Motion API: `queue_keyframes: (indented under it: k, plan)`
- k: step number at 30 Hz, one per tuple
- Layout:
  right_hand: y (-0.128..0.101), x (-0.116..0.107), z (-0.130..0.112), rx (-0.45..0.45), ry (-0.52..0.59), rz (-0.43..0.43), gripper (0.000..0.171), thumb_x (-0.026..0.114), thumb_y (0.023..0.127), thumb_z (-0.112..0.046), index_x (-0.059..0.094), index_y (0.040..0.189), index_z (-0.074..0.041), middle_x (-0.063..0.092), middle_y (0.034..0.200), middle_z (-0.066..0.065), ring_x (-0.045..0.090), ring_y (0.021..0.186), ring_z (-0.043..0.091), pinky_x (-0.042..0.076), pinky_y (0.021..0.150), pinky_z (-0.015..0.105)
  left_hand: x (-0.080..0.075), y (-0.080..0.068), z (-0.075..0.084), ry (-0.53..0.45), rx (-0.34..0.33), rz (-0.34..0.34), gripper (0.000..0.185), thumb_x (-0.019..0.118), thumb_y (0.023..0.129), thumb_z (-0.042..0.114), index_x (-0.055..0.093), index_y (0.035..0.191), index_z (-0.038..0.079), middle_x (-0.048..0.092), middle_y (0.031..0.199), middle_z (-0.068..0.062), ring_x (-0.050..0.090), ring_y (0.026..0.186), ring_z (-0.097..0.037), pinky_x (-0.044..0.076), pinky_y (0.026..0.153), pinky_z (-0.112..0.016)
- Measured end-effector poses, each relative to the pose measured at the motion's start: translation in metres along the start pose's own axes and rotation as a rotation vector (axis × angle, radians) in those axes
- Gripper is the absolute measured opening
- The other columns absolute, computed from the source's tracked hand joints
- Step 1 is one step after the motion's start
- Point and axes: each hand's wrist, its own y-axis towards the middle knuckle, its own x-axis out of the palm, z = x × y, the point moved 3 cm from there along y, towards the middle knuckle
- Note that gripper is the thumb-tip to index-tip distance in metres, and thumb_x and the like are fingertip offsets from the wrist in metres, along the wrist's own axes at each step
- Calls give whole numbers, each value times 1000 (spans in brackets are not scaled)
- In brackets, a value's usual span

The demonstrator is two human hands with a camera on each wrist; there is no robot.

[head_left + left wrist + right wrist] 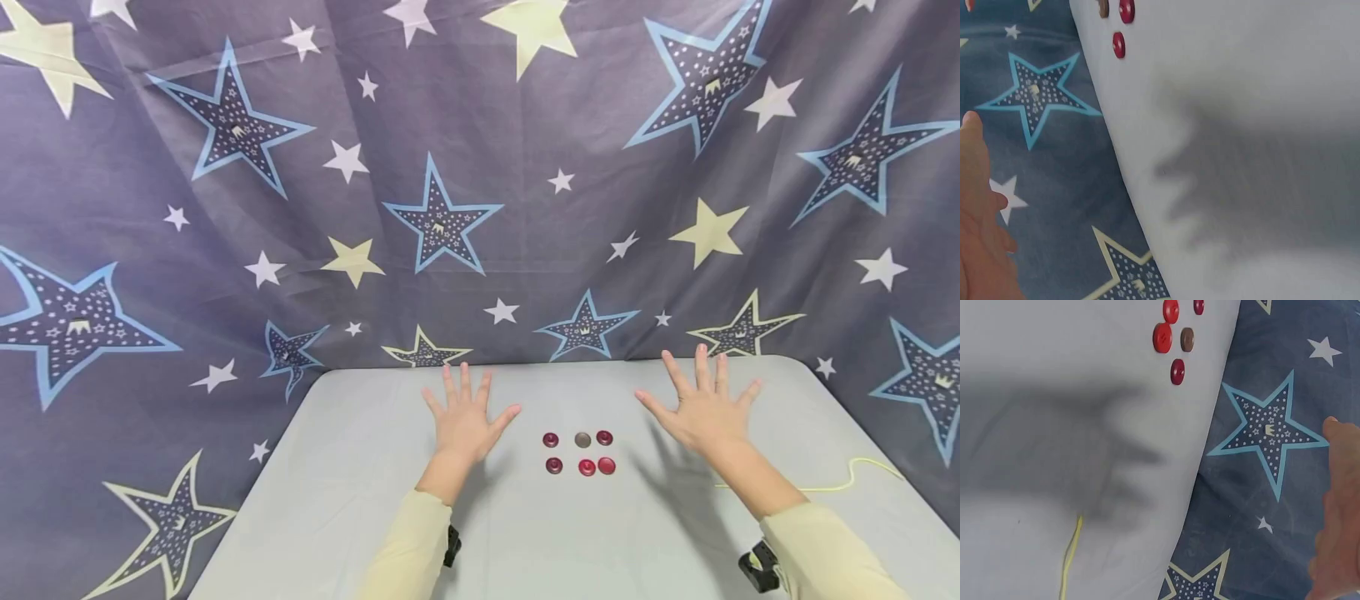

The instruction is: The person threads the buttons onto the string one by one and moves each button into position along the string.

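My left hand (460,427) hovers over the table to the left of the buttons, fingers spread wide and holding nothing. On their other side my right hand (708,417) is held up the same way, its palm free. Between the hands lie several round buttons in two short rows. The back row has a dark red button (551,440), a brown button (582,440) and another maroon button (604,437). In front are a dark red button (553,466) and two brighter red ones, a smaller red button (587,467) close beside a larger red button (607,466).
A thin yellow cord (851,479) lies on the pale table (360,500) at the right, passing behind my right forearm in the head view. A dark curtain (480,117) with printed stars hangs along the table's back and sides. Both wrists carry black camera mounts.
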Motion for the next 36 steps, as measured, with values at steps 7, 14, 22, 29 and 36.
queue_keyframes:
  k: [7, 14, 22, 29, 36]
  plan:
    - [-2, -2, 14, -10, 3, 14, 83, 31, 85, -74, 14, 150, -25, -6, 154, 26, -9, 139, 49, -15, 93, 77, -1, -3, -21, -1, -6, 15, 83, 34, 82, 76, 23, 148, 26, 7, 157, -13, -9, 143, -39, -8, 104, -70]
    - [-5, -7, 28, -21, -4, 38, 84, 36, 84, -73, 16, 150, -24, -2, 153, 28, -5, 139, 50, -12, 93, 78, -2, -6, -37, 28, 2, 3, 85, 30, 82, 78, 22, 149, 26, 7, 157, -13, -10, 143, -38, -7, 105, -69]
    - [-9, -8, 42, -33, -4, 41, 87, 39, 83, -73, 15, 150, -24, -1, 153, 28, -3, 140, 49, -7, 93, 79, 2, -10, -52, -37, -2, -3, 82, 36, 84, 73, 24, 148, 25, 8, 157, -13, -9, 143, -38, -7, 106, -68]
    - [-10, -6, 55, -46, 10, 12, 87, 40, 82, -73, 17, 150, -23, 13, 150, 32, 13, 135, 53, 5, 93, 79, 5, -14, -60, -78, 5, -40, 81, 34, 84, 73, 20, 149, 26, 6, 157, -10, -6, 144, -36, -4, 107, -67]
    - [-12, -1, 66, -87, 21, -20, 82, 45, 83, -69, 33, 143, -14, 34, 141, 33, 35, 123, 55, 31, 83, 72, 10, -19, -68, -217, 11, -39, 82, 38, 84, 72, 27, 148, 20, 16, 156, -11, 9, 144, -33, 13, 110, -62]
